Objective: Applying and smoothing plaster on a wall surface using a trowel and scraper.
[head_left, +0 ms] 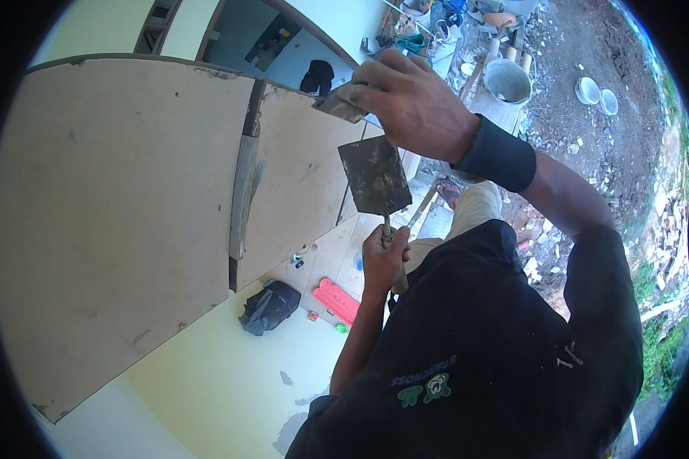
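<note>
Grey, mortar-crusted steel is forming the broad flat blade of a rectangular plastering trowel (373, 176), which is standing upright in mid-air at the centre of the view, just beside the edge of a brown rendered wall panel (295, 168). The left hand (383, 258) is gripping the trowel's narrow handle from below, its fingers (377, 245) wrapped fully shut round the shaft, with the forearm rising steeply from the lower edge. The right hand (409, 103), wearing a black wristband (499, 162), is reaching across from the right with elbow bent and wrist cocked; its fingers are closed on a second, smaller grey flat blade (337, 105) held at the level of the panel's top edge, just above the trowel.

The trowel is judged stiff and moderately light, though top-heavy when loaded; the caked surface is probably gritty rather than slippery. The handle is the sound place to hold it, since the blade edges are thin.

Far below, a pale green floor (222, 382) is carrying a black bag (268, 306) and a pink flat tool (337, 300). A grey bucket (507, 80) and two white bowls (597, 96) are standing on rubble-strewn ground (589, 145) well apart.
</note>
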A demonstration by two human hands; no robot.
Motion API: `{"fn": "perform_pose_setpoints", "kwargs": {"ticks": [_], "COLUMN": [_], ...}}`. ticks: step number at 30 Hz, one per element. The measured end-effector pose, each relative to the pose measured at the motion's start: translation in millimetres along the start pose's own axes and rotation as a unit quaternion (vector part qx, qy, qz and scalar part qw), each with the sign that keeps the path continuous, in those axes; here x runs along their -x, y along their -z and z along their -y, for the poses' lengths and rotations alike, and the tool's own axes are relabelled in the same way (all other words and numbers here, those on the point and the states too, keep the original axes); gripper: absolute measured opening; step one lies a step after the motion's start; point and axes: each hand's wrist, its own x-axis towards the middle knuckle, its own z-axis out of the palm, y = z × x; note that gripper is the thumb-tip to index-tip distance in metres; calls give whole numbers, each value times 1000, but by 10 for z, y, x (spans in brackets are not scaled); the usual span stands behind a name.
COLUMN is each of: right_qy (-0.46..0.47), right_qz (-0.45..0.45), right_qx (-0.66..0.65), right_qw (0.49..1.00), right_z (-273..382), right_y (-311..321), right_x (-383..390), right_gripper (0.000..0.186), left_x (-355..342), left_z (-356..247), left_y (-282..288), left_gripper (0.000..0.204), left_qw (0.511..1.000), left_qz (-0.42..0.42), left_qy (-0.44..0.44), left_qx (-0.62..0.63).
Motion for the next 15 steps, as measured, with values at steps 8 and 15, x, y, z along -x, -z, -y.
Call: {"fn": "perform_pose_setpoints", "kwargs": {"ticks": [8,15], "right_qy": [-410,-376], "right_qz": [191,136], "right_qx": [-478,-643], "right_qw": [753,653], "right_z": [-274,-433], "right_y": [615,285], "right_x": [525,714], "right_gripper": [24,27], "left_x": [-250,-378], "left_z": [-150,-321], "left_y": [75,85], "left_gripper": [36,32], "left_qw": [987,931], "left_qz": [84,279], "left_qy": [-93,17], "left_qx": [97,237]}}
